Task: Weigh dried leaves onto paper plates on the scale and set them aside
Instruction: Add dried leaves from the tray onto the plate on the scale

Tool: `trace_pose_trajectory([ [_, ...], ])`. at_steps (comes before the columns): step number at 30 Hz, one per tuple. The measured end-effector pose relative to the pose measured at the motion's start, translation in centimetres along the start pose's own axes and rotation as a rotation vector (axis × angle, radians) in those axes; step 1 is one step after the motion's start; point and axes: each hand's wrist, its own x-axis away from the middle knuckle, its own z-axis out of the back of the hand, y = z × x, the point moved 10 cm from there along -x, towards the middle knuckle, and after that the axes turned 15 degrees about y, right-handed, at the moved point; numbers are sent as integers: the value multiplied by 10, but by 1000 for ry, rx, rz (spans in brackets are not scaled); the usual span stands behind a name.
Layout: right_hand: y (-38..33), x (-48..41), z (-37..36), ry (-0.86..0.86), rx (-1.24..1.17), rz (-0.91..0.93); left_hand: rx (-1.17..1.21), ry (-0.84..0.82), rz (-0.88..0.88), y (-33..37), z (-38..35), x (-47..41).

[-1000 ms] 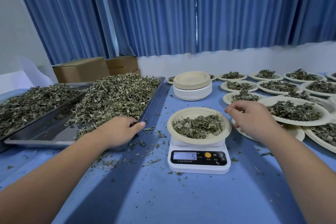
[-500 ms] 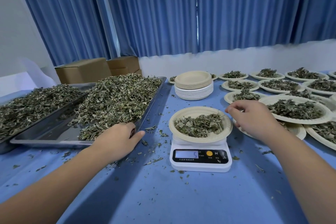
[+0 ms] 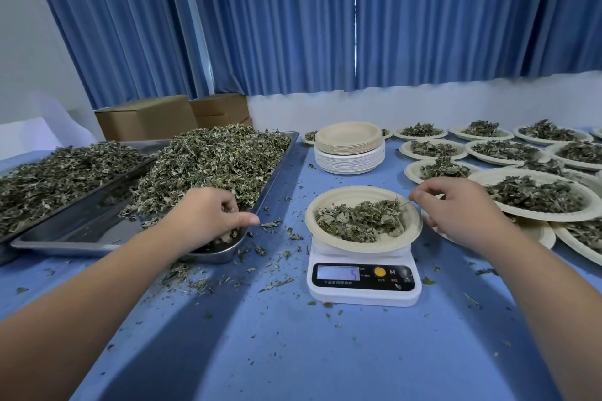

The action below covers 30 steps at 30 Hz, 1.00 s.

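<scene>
The left hand reaches forward from a bare, extended forearm. It is palm down at the near right corner of the metal tray. Its fingers are curled down into the dried leaves, closing on a clump. The thumb lies straight and points right, past the tray corner.

The right hand is raised above the surface, palm down and knuckles up. Its forearm comes in from the lower right. The fingers are curled, and the forefinger and thumb close to a narrow pinch over the right rim of the paper plate. Whether a leaf fragment sits in that pinch cannot be told.

The paper plate rests on the white scale, between the two hands. It carries a loose portion of leaves, heaped toward its right half. The scale display shows the digit 5.

The metal tray holds a tall heap of dried leaves toward its far end, and bare metal shows in its near left part. A second tray, also filled with leaves, overlaps it on the left. Loose fragments lie scattered on the blue surface in front of the tray and around the scale.

Behind the scale stands a stack of empty plates. To the right, filled plates lie close together, some overlapping. Cardboard boxes stand behind the trays, below blue curtains.
</scene>
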Motion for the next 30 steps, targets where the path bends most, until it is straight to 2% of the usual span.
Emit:
trace_pose_trajectory([
  [4, 3, -1, -1, 3, 3, -6, -36, 93, -29, 2, 11, -15],
  [8, 2, -1, 0, 7, 14, 4, -188, 29, -96, 5, 6, -19],
  [11, 1, 0, 1, 4, 21, 11, -214, 59, -115, 5, 8, -19],
  [21, 0, 0, 2, 5, 4, 12, -76, 326, -86, 28, 48, -27],
  [27, 1, -2, 3, 14, 3, 11, 218, 459, -91, 88, 63, -35],
  [30, 2, -2, 3, 13, 14, -2, 307, 447, -143, 129, 54, -36],
])
